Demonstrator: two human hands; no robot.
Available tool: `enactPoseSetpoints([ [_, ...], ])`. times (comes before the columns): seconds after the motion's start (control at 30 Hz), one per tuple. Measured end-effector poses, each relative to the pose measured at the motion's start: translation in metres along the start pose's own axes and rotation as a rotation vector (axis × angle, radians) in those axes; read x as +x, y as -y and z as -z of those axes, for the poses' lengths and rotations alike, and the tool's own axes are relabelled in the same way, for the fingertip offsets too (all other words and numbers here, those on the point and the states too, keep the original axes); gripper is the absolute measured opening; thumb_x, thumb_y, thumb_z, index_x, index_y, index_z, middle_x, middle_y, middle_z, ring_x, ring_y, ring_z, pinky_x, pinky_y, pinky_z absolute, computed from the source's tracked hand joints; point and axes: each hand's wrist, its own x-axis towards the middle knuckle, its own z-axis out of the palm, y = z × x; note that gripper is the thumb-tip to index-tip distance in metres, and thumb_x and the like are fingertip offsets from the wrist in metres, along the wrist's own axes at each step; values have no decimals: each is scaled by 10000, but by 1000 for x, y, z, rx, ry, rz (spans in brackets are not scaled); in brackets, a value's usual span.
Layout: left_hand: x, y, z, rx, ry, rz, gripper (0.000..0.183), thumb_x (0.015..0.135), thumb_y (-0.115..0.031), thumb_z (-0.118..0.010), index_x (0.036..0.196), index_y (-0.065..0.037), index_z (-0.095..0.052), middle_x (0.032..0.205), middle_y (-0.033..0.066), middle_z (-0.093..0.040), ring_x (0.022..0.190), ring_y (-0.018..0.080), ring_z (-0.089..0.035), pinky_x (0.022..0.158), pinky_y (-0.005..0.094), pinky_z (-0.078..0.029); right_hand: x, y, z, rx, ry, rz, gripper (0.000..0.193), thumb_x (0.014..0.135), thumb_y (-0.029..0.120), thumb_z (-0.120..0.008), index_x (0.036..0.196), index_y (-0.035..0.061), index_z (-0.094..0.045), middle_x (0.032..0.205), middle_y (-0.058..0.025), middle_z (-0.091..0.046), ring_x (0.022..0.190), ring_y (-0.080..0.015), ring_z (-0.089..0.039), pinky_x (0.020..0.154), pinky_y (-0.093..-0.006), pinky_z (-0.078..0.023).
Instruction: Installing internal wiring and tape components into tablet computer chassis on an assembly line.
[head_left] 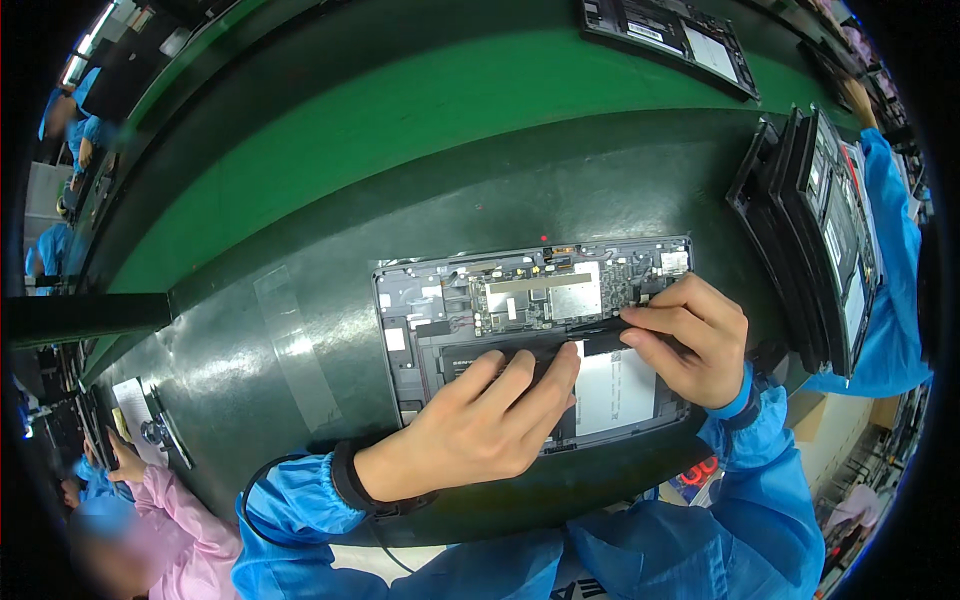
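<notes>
An opened tablet (432, 345) lies on the dark green bench in front of me, its insides facing up. Across its upper half runs a circuit board (515, 300) with silver shields; battery cells with a white label (612, 395) fill the lower half. My left hand (485, 415) rests over the battery, fingers apart, index tip close to the board's lower edge. Thumb and forefinger of my right hand (690, 335) pinch together at a thin black strip (597, 327) along that edge. The strip's exact kind is unclear, and my left hand hides part of the battery.
Several opened tablets (815, 230) stand leaning together at the right. Another open unit (680, 45) lies on the green strip at the back. Clear tape (298, 350) sticks to the bench at left. A person in a pink sleeve (185, 510) works at lower left, another in blue (885, 280) at right.
</notes>
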Motion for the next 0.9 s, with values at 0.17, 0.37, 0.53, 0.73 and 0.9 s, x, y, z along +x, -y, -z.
enactPoseSetpoints([
  [0.17, 0, 0, 1, -6, -6, 6, 229, 889, -203, -788, 1056, -46, -790, 1261, 41, -722, 954, 218, -620, 785, 316, -518, -1, -1, -2, 3, -23, 3, 285, 724, 54, -901, 989, 38, -797, 815, -57, -635, 669, -202, -628, 579, -332, -489],
  [0.37, 1, 0, -1, -17, -10, 8, 243, 888, -200, -786, 1063, -31, -784, 1259, 44, -722, 950, 218, -617, 787, 314, -517, -1, 0, 1, -2, -13, -12, 275, 725, 49, -900, 979, 31, -796, 814, -60, -637, 664, -200, -628, 573, -327, -486],
  [0.53, 1, 1, 1, -14, -9, 2, 258, 885, -192, -785, 1077, -21, -778, 1262, 49, -720, 947, 216, -613, 787, 314, -515, 0, 0, -1, 5, -24, -15, 271, 728, 47, -898, 978, 30, -797, 810, -62, -638, 660, -199, -628, 570, -328, -486],
  [0.73, 1, 1, 1, -15, -10, 2, 261, 886, -188, -782, 1091, -25, -777, 1269, 53, -716, 952, 217, -612, 786, 314, -515, -1, 1, 0, -4, -25, -17, 264, 731, 49, -897, 974, 28, -797, 803, -63, -640, 660, -200, -630, 571, -326, -485],
  [0.9, 0, 0, 1, -30, -17, 15, 302, 884, -180, -781, 1126, 0, -761, 1257, 57, -716, 945, 217, -610, 784, 312, -517, 0, 2, 0, -3, -29, -21, 264, 730, 51, -898, 972, 27, -797, 802, -64, -644, 664, -203, -634, 574, -327, -488],
])
